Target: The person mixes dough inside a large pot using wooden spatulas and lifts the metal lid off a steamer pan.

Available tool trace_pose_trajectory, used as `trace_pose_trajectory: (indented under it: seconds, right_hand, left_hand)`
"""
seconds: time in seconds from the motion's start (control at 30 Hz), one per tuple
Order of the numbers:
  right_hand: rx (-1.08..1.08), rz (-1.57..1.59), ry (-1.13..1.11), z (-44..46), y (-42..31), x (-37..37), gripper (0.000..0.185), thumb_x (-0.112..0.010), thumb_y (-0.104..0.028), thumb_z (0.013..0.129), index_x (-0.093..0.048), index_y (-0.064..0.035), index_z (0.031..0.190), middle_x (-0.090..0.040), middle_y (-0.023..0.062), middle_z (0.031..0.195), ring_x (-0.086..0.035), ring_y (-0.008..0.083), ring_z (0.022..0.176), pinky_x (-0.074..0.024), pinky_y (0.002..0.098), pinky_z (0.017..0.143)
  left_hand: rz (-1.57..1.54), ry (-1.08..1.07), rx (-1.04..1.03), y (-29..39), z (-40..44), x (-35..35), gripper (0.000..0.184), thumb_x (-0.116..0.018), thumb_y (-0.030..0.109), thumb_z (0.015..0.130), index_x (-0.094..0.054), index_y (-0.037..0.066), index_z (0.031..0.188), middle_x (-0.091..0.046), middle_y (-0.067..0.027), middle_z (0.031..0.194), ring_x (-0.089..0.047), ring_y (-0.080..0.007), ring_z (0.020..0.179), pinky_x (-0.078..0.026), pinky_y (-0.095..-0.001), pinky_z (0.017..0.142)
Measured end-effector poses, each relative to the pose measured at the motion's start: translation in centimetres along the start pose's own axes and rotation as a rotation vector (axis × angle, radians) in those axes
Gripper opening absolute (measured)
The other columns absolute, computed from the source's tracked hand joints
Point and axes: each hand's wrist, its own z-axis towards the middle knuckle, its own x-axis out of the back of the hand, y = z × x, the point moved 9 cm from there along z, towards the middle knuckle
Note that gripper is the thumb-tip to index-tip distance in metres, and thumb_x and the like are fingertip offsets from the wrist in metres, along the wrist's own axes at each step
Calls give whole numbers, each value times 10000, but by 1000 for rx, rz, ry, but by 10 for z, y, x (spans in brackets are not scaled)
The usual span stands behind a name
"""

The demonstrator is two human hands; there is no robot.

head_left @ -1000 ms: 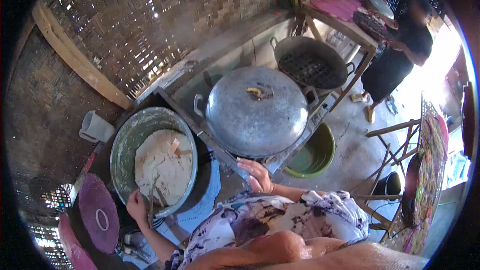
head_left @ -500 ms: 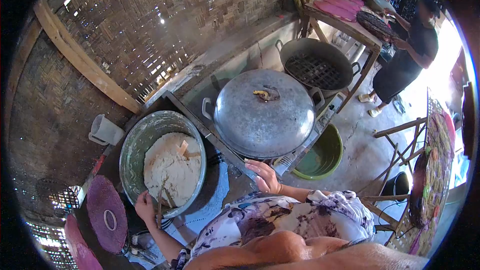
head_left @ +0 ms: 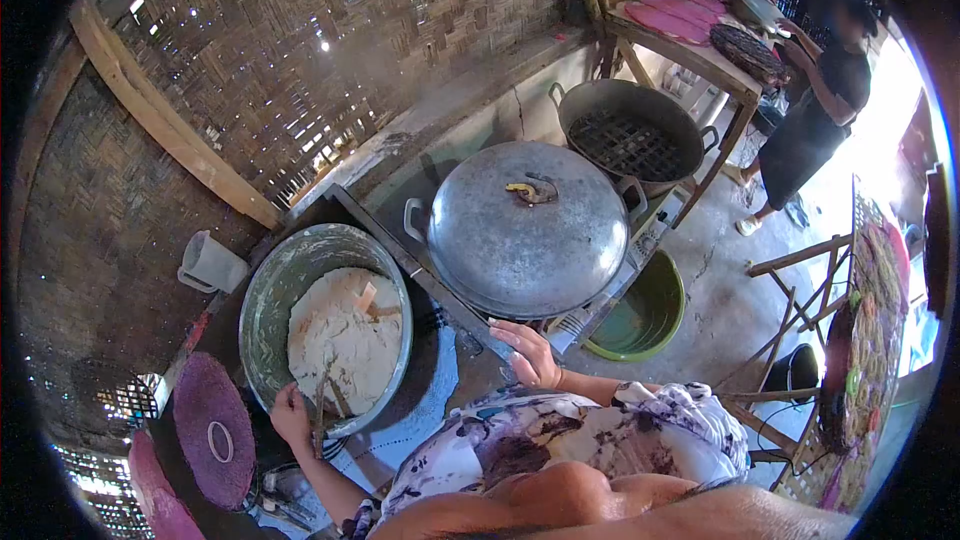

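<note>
My left hand (head_left: 291, 414) is closed at the near left rim of a large green tub (head_left: 262, 320), its fingers curled at the edge. The tub holds a mass of pale flour or dough (head_left: 345, 345). Beside that hand a stick-like handle (head_left: 320, 405) leans out of the tub, and a light wooden piece (head_left: 367, 297) pokes up from the pale mass. My right hand (head_left: 530, 354) is open with fingers stretched out, at the stove's front edge below a big lidded metal pot (head_left: 530, 240). Nothing shows in it.
Behind the lidded pot stands an open pan (head_left: 635, 135) with a slatted rack. A green basin (head_left: 645, 315) sits on the floor. At left are a plastic jug (head_left: 212, 262) and a purple disc (head_left: 205, 420). Another person (head_left: 825, 100) stands by a wooden table (head_left: 690, 55).
The other person has shifted slightly at the far table, with arms and legs in a new position. My hands and the vessels stay almost where they were.
</note>
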Motion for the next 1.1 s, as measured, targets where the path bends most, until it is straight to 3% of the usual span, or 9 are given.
trace_pose_trajectory:
  seconds: [0.33,0.53,0.83,1.1]
  right_hand:
    - [-13,10,-9,-2,3,-1,418,-403,-142,808,-519,44,1164,-508,254,1197,-517,388,1074,-402,417,930]
    - [-12,-2,-13,-3,4,-2,420,-402,-148,807,-520,40,1164,-507,249,1202,-515,385,1080,-402,418,931]
    - [5,-10,-3,-3,3,-1,420,-400,-154,811,-520,46,1161,-510,249,1199,-518,386,1074,-405,417,926]
    - [7,-6,6,-3,2,-1,409,-403,-138,814,-522,47,1158,-512,251,1195,-525,382,1065,-408,412,921]
  left_hand:
    - [-2,-17,20,9,-1,4,205,-570,187,817,-662,63,953,-655,-138,833,-626,-258,702,-465,-340,629]
    - [0,27,-33,8,-1,4,188,-591,171,804,-668,73,944,-656,-136,840,-620,-258,691,-464,-338,631]
    - [51,-35,58,-3,1,-1,192,-585,177,803,-659,49,925,-659,-155,835,-645,-272,739,-481,-343,671]
    - [-27,54,-60,14,-2,9,182,-593,173,788,-663,63,915,-647,-153,752,-626,-257,649,-469,-352,607]
